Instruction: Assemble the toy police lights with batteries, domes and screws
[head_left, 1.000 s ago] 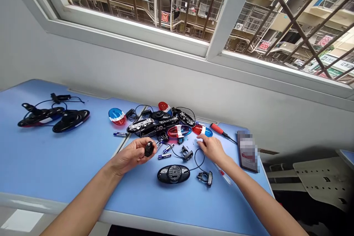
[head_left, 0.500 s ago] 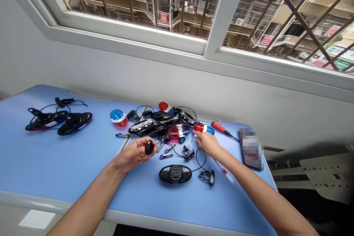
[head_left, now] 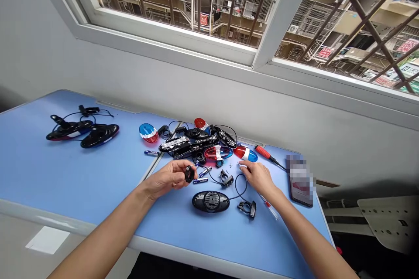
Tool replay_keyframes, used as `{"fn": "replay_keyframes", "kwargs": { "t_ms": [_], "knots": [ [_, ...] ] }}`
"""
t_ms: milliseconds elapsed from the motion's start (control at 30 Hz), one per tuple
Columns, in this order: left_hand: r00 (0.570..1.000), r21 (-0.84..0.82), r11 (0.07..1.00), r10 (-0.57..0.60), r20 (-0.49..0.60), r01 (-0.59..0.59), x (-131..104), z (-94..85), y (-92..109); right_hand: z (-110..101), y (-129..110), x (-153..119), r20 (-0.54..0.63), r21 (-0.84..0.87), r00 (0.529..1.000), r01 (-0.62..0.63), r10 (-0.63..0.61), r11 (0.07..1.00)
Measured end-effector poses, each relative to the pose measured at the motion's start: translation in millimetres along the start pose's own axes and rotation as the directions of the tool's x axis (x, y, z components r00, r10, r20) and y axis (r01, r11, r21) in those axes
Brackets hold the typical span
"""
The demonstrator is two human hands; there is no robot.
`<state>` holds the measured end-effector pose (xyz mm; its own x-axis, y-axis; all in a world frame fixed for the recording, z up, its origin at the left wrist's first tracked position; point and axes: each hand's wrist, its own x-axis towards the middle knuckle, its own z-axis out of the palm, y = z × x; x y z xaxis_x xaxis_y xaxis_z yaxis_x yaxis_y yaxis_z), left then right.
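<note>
My left hand is closed around a small black clamp bracket, held above the table with its ring end up. My right hand reaches down to the tabletop with thumb and forefinger pinched together. Something tiny and pale shows at those fingertips, too small to name. Beside them lie a few small screws. Between the hands rests another black clamp with a cable. Nearer me lies a black oval light base, its round mount facing up, wired to a black clamp switch.
Behind the hands is a pile of black light housings with red-and-blue lenses. Several batteries lie loose. At right are a red-handled screwdriver, a phone and a clear-and-red screwdriver. Black units sit far left.
My right hand has drawn back from the red-and-blue lens to the screws, and its fingers have come together. My left hand still holds the bracket, now turned slightly. The camera view has shifted.
</note>
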<state>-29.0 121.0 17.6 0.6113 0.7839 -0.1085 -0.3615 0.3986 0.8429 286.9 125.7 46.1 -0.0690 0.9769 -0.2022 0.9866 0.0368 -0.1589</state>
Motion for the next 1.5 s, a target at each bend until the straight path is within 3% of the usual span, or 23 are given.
{"fn": "replay_keyframes", "kwargs": {
  "t_ms": [333,600,800,933,1100,1200,1267,1367,1500],
  "knots": [
    [0.999,0.012,1.000,-0.005,0.034,0.004,0.4,3.3,2.3,3.2,1.0,1.6,-0.018,0.003,1.000,0.007,-0.006,1.000],
    [0.995,0.106,0.992,-0.077,0.057,0.071,0.5,10.7,6.8,6.2,12.5,-4.6,-0.043,0.041,0.999,-0.009,0.011,0.999],
    [0.998,0.184,0.983,-0.024,0.052,0.014,1.0,15.9,7.5,-0.1,16.6,-16.3,-0.173,0.126,0.985,0.013,0.009,0.992],
    [0.999,0.306,0.952,0.015,0.053,-0.030,0.9,21.9,5.6,-9.8,1.9,-32.1,-0.279,0.196,0.957,0.133,-0.075,0.972],
    [0.996,0.392,0.916,0.092,0.004,-0.087,2.3,36.1,-3.5,-12.2,-42.0,-59.6,-0.347,0.306,0.903,0.363,-0.252,0.880],
    [0.985,0.429,0.892,0.170,-0.031,-0.141,4.0,46.4,-13.4,-11.7,-71.3,-73.8,-0.345,0.367,0.874,0.462,-0.343,0.808],
    [0.975,0.458,0.872,0.217,-0.047,-0.172,5.1,53.0,-19.7,-12.4,-84.7,-78.0,-0.315,0.369,0.881,0.455,-0.352,0.810],
    [0.954,0.501,0.840,0.287,-0.081,-0.210,5.1,62.2,-27.1,-13.1,-90.3,-79.3,-0.293,0.351,0.895,0.427,-0.336,0.833],
    [0.919,0.643,0.718,0.389,-0.054,-0.266,5.1,67.6,-31.6,-6.6,-78.7,-74.8,-0.385,0.348,0.859,0.474,-0.338,0.809]
  ]
}}
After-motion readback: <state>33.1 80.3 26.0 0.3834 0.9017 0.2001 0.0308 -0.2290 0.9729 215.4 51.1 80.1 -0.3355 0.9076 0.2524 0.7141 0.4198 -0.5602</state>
